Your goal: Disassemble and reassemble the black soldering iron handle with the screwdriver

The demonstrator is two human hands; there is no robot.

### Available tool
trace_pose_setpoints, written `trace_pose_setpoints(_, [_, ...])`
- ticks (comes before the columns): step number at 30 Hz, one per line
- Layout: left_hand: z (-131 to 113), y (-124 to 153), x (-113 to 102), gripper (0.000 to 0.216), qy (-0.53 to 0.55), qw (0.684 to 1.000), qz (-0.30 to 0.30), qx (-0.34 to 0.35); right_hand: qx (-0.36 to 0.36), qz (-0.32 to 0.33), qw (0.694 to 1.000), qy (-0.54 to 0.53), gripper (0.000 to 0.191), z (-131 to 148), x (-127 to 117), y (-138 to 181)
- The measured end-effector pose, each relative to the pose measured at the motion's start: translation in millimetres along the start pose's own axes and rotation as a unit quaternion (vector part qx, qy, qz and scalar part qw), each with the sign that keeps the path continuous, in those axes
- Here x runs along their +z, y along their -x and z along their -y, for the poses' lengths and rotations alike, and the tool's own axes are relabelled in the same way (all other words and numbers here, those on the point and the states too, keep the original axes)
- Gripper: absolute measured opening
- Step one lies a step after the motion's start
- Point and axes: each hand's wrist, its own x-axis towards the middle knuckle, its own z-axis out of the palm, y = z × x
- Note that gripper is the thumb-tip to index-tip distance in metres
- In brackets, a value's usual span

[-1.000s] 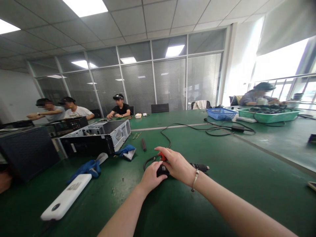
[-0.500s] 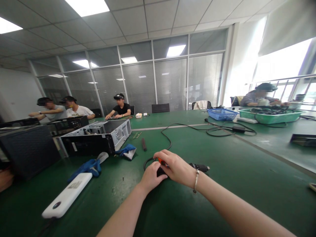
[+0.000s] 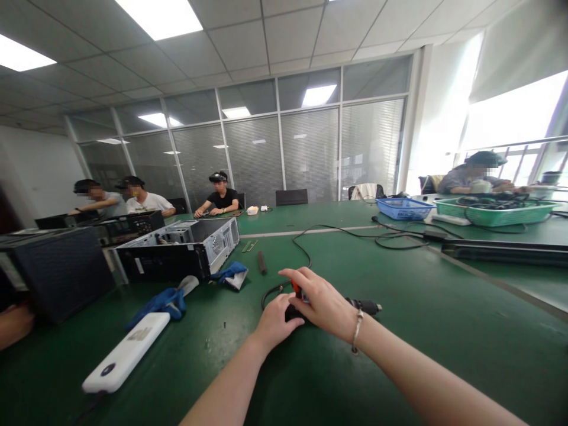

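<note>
A black and orange corded power drill [image 3: 367,306] lies on the green tabletop, its chuck pointing right. Most of its body is hidden beneath my hands. My left hand [image 3: 277,319] is wrapped round the black end of the drill, thumb toward me. Over the orange part, my right hand [image 3: 327,300] grips from above with bent fingers; a bracelet sits on that wrist. A black cord [image 3: 265,296] curls out beyond my left hand and runs across the table. Just past the hands lies a dark stick-like piece [image 3: 261,262].
An open computer case [image 3: 168,260] stands left, by blue gloves [image 3: 160,303] and a white elongated device [image 3: 126,354]. Green circuit strips [image 3: 249,246] lie behind. Blue basket [image 3: 404,208], green basket [image 3: 510,216] of cables and a long dark panel [image 3: 510,251] are right. Several people sit around.
The view has shifted slightly. The dark panel at right has slid left, showing more of its length. My right index finger is a little more raised; both hands stay on the drill.
</note>
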Motion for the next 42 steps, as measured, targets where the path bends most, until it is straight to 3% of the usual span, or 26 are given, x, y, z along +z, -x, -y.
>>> trace_pose_setpoints(12, [2,0,1,0.042,-0.005,1.000,0.012,-0.002,0.020,0.014,1.000,-0.009,0.059,-1,1,1])
trace_pose_setpoints(21, [5,1,1,0.060,-0.011,1.000,0.019,-0.002,0.015,-0.096,0.995,0.008,0.051,-13,-9,-3])
trace_pose_setpoints(42, [1,1,0,0.059,-0.005,1.000,0.022,-0.008,0.005,-0.059,0.997,-0.050,0.059,-16,-1,-1])
